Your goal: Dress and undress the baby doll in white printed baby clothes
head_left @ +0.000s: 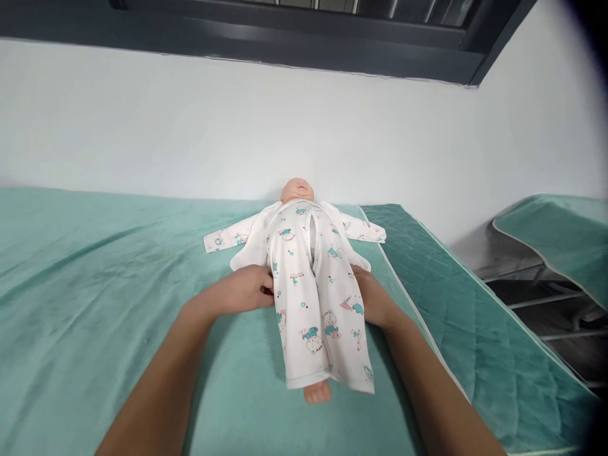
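Observation:
A baby doll (297, 190) lies on its back on the green bed cover, head toward the wall. White printed baby trousers (297, 278) with a slit at the crotch cover its front and legs; one bare foot (316, 392) shows below the hem. Under them, a white baby top (249, 250) is spread with its sleeves out to both sides. My left hand (249, 288) is at the trousers' left edge, fingers curled in against the cloth, tips hidden. At the right edge, my right hand (373, 296) is partly behind the trouser leg, most fingers out of sight.
The smooth green cover (95, 304) spreads to the left. A darker quilted green mat (456, 316) lies along the right side. Behind the doll rises a white wall (190, 126) under a dark window frame (285, 38). Another green-covered bed (560, 234) with metal bars stands at far right.

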